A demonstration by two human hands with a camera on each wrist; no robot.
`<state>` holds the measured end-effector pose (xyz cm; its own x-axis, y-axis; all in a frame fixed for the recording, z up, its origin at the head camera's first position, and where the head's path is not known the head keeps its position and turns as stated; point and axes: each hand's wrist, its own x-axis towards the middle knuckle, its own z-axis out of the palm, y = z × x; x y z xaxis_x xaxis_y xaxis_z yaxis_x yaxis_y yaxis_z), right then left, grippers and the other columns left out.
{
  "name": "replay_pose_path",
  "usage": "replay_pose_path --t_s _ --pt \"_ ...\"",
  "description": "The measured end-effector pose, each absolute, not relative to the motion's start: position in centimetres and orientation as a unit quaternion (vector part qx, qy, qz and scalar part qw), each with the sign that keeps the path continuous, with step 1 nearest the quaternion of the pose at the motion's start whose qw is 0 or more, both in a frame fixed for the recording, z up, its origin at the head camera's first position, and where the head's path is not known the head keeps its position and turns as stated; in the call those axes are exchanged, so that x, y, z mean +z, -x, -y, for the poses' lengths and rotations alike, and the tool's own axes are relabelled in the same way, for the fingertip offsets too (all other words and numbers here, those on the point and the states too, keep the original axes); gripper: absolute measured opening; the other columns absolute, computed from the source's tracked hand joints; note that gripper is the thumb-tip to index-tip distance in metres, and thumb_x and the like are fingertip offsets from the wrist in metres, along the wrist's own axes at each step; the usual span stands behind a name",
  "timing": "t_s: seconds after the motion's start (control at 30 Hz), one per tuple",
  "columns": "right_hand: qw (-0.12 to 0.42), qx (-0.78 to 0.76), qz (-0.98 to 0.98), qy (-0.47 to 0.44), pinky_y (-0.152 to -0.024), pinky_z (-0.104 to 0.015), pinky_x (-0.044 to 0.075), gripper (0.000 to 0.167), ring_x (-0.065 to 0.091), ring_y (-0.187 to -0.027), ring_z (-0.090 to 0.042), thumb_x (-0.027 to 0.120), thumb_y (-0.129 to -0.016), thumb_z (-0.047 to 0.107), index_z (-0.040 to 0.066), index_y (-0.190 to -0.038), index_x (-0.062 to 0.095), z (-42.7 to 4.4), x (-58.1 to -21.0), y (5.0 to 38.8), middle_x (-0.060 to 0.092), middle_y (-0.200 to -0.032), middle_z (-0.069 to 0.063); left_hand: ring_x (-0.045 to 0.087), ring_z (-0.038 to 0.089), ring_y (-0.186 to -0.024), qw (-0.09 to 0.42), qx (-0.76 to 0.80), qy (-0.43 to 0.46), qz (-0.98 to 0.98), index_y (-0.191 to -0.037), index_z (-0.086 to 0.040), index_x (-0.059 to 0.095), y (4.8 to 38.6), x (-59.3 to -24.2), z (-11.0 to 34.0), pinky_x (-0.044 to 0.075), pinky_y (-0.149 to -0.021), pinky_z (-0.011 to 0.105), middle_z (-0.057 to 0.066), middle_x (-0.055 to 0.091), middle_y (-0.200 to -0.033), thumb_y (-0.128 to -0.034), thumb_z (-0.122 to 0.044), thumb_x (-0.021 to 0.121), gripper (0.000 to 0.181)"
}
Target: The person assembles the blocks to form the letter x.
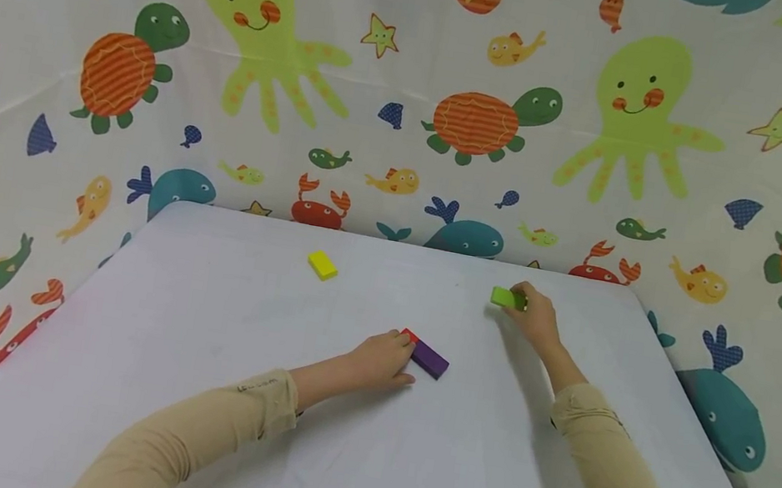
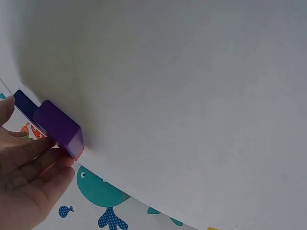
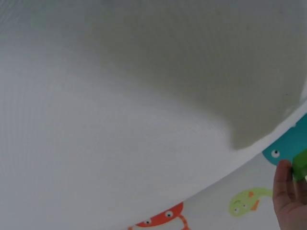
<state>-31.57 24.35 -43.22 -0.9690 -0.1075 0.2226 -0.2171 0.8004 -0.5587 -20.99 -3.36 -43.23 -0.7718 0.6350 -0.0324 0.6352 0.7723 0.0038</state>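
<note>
In the head view the left hand (image 1: 383, 360) reaches to a red block (image 1: 410, 336) and a purple block (image 1: 430, 359) lying together on the table. Its fingertips touch them, with the thumb spread apart. The left wrist view shows the left hand's (image 2: 36, 175) fingers against the purple block (image 2: 58, 123); a dark blue block (image 2: 26, 105) adjoins it near the thumb, and a bit of red shows beneath. Farther back on the right, the right hand (image 1: 535, 316) pinches a light green block (image 1: 504, 297). The right wrist view catches the right hand (image 3: 289, 199) and green block (image 3: 300, 165) at its edge.
A yellow block (image 1: 323, 265) lies toward the back of the white table (image 1: 240, 289), left of both hands. Behind and beside the table hangs a cloth (image 1: 386, 75) printed with sea animals.
</note>
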Motion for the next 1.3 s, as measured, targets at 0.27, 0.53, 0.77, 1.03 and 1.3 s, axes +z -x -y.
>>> replay_pose_path --t_s 0.27,0.53,0.77,1.03,1.3 --pt "0.066 0.320 0.940 -0.094 -0.085 -0.049 0.051 0.035 0.060 -0.099 -0.042 0.068 -0.085 0.009 -0.003 -0.115 0.054 -23.8 -42.9 31.7 0.058 -0.121 -0.029 0.057 0.022 -0.108 0.020 -0.003 -0.327 -0.945 -0.125 0.003 0.057 20.9 -43.2 3.1 0.051 -0.092 0.029 0.012 0.061 -0.120 -0.0899 -0.041 0.061 0.057" --pt "0.042 0.350 0.929 -0.109 -0.065 -0.032 0.056 0.035 0.065 -0.091 -0.041 0.067 -0.086 0.009 -0.001 -0.117 0.053 -22.4 -42.0 31.4 0.056 -0.122 -0.030 0.057 0.021 -0.107 0.016 -0.006 -0.324 -0.946 -0.125 0.002 0.057 20.9 -43.3 3.2 0.051 -0.091 0.028 0.011 0.061 -0.119 -0.0893 -0.041 0.061 0.057" --pt "0.033 0.391 0.912 -0.123 -0.067 -0.030 0.056 0.037 0.065 -0.090 -0.040 0.068 -0.085 0.008 -0.003 -0.118 0.054 -21.1 -41.5 31.3 0.054 -0.123 -0.032 0.056 0.022 -0.110 0.030 -0.004 -0.321 -0.946 -0.127 0.002 0.056 20.9 -43.2 3.1 0.051 -0.093 0.029 0.012 0.060 -0.122 -0.0896 -0.042 0.061 0.057" --pt "-0.019 0.475 0.876 -0.083 -0.068 -0.021 0.043 0.039 0.055 -0.088 -0.024 0.067 -0.088 0.015 0.002 -0.122 0.055 -20.2 -41.2 31.3 0.050 -0.127 -0.023 0.057 0.021 -0.109 0.037 -0.001 -0.320 -0.947 -0.127 0.001 0.057 21.1 -43.5 3.1 0.051 -0.092 0.029 0.011 0.060 -0.122 -0.0892 -0.041 0.061 0.057" --pt "-0.035 0.525 0.849 -0.057 -0.072 -0.025 0.042 0.041 0.047 -0.085 -0.016 0.065 -0.089 0.012 0.002 -0.127 0.052 -19.4 -40.8 30.9 0.050 -0.131 -0.023 0.057 0.022 -0.109 0.030 0.004 -0.323 -0.946 -0.126 0.001 0.057 21.1 -43.5 3.1 0.051 -0.092 0.029 0.012 0.060 -0.123 -0.0889 -0.041 0.062 0.057"
